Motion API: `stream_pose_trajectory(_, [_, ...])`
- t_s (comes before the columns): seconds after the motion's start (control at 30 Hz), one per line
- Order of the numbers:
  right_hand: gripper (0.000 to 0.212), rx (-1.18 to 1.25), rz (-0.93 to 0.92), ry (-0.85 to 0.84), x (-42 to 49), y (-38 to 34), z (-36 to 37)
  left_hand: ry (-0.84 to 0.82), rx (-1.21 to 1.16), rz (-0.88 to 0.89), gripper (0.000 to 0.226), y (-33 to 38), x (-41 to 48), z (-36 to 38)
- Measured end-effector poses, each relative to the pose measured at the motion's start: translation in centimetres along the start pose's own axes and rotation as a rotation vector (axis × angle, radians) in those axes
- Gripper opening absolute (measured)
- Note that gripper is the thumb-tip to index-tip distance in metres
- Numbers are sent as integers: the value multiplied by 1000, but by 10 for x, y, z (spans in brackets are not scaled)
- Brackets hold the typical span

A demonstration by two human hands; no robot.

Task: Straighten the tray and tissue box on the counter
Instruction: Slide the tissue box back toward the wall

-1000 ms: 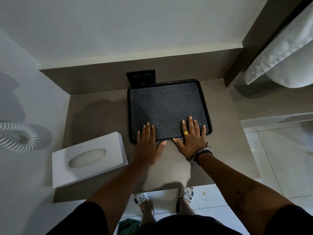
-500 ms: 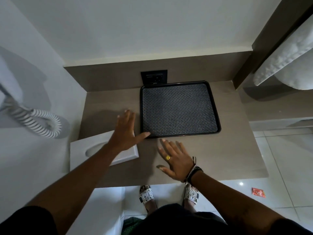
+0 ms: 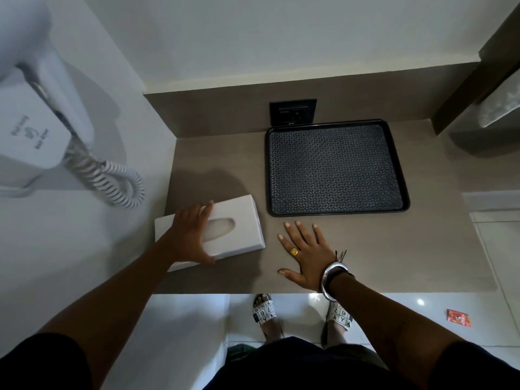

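Note:
A black tray (image 3: 405,202) with a patterned mat lies on the grey counter (image 3: 394,249), its far edge against the back wall below a dark socket plate. A white tissue box (image 3: 242,220) sits left of the tray, slightly angled, partly over the counter's left edge. My left hand (image 3: 191,235) spans the box from above, fingers on its far side and thumb on its near side. My right hand (image 3: 305,253), wearing a ring, rests flat on the counter with fingers spread, just in front of the tray's near left corner and right of the box.
A white wall-mounted hair dryer (image 3: 36,116) with a coiled cord (image 3: 112,178) hangs on the left wall. The socket plate (image 3: 293,111) is on the back wall. White towels (image 3: 498,108) hang at upper right. A small red packet (image 3: 458,318) lies on the tiled floor.
Both hands left the tray. My left hand moved left and took hold of the tissue box; my right hand drew back onto the bare counter. The camera view shifted left.

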State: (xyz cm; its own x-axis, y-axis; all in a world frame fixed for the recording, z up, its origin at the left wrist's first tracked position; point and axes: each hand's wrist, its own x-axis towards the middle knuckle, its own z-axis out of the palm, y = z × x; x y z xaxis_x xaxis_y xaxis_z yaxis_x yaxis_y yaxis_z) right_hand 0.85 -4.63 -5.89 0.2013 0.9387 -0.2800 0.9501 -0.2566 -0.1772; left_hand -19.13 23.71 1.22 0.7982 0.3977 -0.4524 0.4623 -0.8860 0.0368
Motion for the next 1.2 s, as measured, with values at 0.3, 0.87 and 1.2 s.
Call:
stream_pose_trajectory(0.3, [86, -14, 21, -34, -2, -3, -3, 176, -246, -332, 142, 9, 18, -13])
stream_pose_trajectory(0.87, [81, -10, -3, 15, 5, -1, -3, 297, -598, -1050, 137, 0, 129, -63])
stream_pose_trajectory(1.2, [80, -25, 18, -69, 8, 0, -6, 529, -437, -752, 117, 6, 121, -39])
